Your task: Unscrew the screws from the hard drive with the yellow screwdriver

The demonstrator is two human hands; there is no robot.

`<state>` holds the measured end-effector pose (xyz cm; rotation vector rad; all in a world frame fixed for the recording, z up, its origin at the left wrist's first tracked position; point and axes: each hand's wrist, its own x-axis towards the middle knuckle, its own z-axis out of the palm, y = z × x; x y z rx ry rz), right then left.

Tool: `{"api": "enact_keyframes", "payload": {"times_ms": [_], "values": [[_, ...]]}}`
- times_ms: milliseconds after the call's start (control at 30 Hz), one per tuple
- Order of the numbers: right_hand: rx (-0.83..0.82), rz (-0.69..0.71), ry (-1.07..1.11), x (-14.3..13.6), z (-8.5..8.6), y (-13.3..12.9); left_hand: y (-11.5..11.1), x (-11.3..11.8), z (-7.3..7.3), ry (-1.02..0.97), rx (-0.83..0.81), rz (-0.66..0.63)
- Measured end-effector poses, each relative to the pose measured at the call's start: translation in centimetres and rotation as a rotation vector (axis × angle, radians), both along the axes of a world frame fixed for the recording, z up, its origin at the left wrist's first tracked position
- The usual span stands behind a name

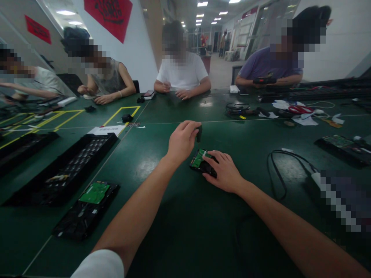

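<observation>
While the left hand (184,141) grips a slim, dark screwdriver (199,133), its thin tip hard to make out, the right hand (224,172) lies spread on a flat, rectangular drive (206,167), hiding part of its black body and green board (199,157). The drive lies well in from the far edge of the smooth green desk (185,231), whose left edge is cut off. Print on the white paper (108,130) is too blurred to read.
</observation>
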<state>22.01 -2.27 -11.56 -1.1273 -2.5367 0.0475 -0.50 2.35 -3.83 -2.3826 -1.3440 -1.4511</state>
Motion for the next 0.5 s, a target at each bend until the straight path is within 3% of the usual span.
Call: {"api": "enact_keyframes", "payload": {"times_ms": [200, 400, 500], "values": [[0.004, 0.004, 0.013, 0.0, -0.09, 0.1, -0.3, 0.39, -0.01, -0.052, -0.04, 0.019], [0.001, 0.012, 0.026, 0.02, -0.11, 0.06, -0.28, 0.28, 0.17, -0.143, -0.078, 0.125], [-0.001, 0.011, 0.026, 0.06, -0.08, 0.07, -0.22, 0.28, 0.24, -0.166, -0.098, 0.099]]}}
